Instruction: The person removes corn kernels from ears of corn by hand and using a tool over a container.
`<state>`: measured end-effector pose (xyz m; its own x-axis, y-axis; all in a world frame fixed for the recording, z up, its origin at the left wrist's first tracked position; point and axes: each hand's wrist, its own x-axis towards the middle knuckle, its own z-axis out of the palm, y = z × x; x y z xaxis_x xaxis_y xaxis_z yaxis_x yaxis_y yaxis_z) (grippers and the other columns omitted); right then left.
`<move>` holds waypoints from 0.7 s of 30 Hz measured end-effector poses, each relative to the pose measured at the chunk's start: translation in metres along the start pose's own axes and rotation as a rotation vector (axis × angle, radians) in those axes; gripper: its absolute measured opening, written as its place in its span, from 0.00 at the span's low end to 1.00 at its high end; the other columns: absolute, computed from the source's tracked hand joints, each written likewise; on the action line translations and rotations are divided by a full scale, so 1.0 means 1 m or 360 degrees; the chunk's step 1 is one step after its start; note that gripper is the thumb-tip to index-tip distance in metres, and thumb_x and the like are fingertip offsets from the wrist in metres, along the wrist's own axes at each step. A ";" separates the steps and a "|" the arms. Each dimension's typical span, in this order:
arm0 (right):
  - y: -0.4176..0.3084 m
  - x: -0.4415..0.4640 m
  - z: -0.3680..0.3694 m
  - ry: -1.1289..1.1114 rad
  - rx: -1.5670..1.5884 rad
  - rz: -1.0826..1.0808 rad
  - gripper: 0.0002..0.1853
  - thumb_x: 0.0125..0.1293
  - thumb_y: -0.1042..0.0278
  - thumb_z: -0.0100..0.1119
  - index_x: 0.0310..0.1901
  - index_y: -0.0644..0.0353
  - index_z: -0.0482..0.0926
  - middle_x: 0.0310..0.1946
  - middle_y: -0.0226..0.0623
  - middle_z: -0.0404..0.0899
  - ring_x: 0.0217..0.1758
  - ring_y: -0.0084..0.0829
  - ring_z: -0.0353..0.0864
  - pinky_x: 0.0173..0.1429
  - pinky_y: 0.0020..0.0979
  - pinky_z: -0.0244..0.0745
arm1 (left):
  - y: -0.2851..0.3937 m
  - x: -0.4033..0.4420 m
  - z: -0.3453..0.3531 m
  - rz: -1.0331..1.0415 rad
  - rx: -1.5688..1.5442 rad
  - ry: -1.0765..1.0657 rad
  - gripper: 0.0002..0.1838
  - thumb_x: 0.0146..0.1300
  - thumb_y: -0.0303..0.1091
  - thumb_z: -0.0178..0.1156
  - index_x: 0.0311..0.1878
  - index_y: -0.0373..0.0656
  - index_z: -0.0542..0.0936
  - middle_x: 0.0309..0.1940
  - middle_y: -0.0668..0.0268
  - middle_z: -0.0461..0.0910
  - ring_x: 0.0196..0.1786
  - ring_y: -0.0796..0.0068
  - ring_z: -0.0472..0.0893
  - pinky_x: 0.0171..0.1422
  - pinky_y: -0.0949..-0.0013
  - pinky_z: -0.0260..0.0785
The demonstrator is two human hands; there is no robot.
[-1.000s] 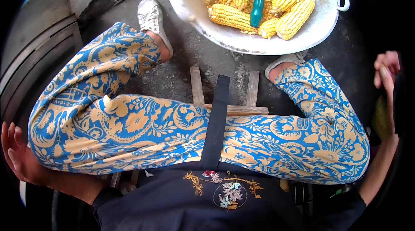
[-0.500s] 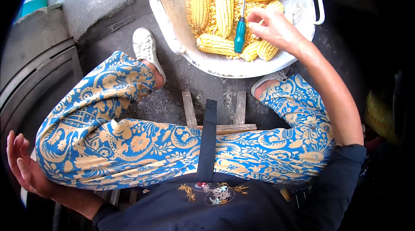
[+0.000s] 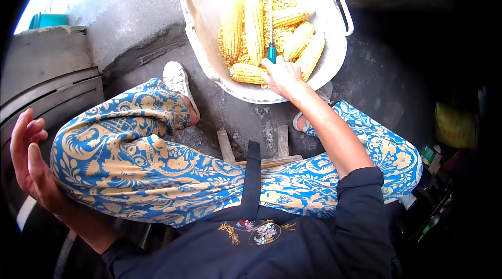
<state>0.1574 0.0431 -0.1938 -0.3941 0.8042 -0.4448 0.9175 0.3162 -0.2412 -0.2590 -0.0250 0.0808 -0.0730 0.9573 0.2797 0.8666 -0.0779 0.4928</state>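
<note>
In the head view, a screwdriver (image 3: 272, 53) with a green handle and thin metal shaft lies in a white tub (image 3: 334, 60), its shaft pointing away from me. My right hand (image 3: 284, 77) is closed around the near end of the handle, which its fingers partly cover. Several yellow corn cobs (image 3: 254, 31) lie about the screwdriver on a layer of loose kernels (image 3: 285, 3). One cob (image 3: 246, 73) lies crosswise just left of my right hand. My left hand (image 3: 32, 161) is raised beside my left knee, fingers apart, holding nothing.
The tub has a white handle (image 3: 342, 11) at its right. Wooden slats (image 3: 226, 146) show between my legs. A concrete ledge (image 3: 47, 51) stands at the left with a teal container (image 3: 48, 20) on it. A yellow bag (image 3: 456, 125) sits at the right.
My right hand has moved nearer to me and closed on the screwdriver handle. Two cobs by it lie differently. My left hand has risen slightly. The whole view has shifted.
</note>
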 end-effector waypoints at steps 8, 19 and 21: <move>-0.009 -0.022 0.015 0.0514 0.0662 0.0154 0.10 0.59 0.63 0.56 0.41 0.47 0.68 0.33 0.44 0.73 0.35 0.50 0.78 0.40 0.46 0.74 | 0.016 0.009 0.022 -0.0037 -0.0176 -0.0020 0.19 0.62 0.36 0.53 0.55 0.39 0.75 0.54 0.58 0.76 0.51 0.73 0.76 0.61 0.70 0.65; -0.019 -0.027 -0.006 0.0859 0.1060 0.0309 0.24 0.61 0.69 0.52 0.60 0.56 0.63 0.50 0.52 0.74 0.50 0.51 0.76 0.52 0.43 0.71 | 0.026 0.027 0.027 -0.0370 -0.0111 -0.0382 0.18 0.59 0.29 0.58 0.54 0.41 0.74 0.39 0.67 0.74 0.40 0.80 0.73 0.46 0.75 0.67; -0.019 -0.027 -0.012 0.0876 0.1088 0.0314 0.25 0.61 0.69 0.53 0.60 0.56 0.62 0.49 0.52 0.74 0.50 0.51 0.76 0.52 0.44 0.72 | 0.029 0.034 0.030 -0.0247 0.0002 -0.0480 0.19 0.58 0.28 0.60 0.54 0.41 0.75 0.41 0.66 0.76 0.39 0.78 0.74 0.44 0.75 0.69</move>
<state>0.1514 0.0210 -0.1669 0.0097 0.9951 -0.0986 0.6645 -0.0801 -0.7430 -0.2219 0.0138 0.0799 -0.0548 0.9970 -0.0549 0.8572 0.0752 0.5094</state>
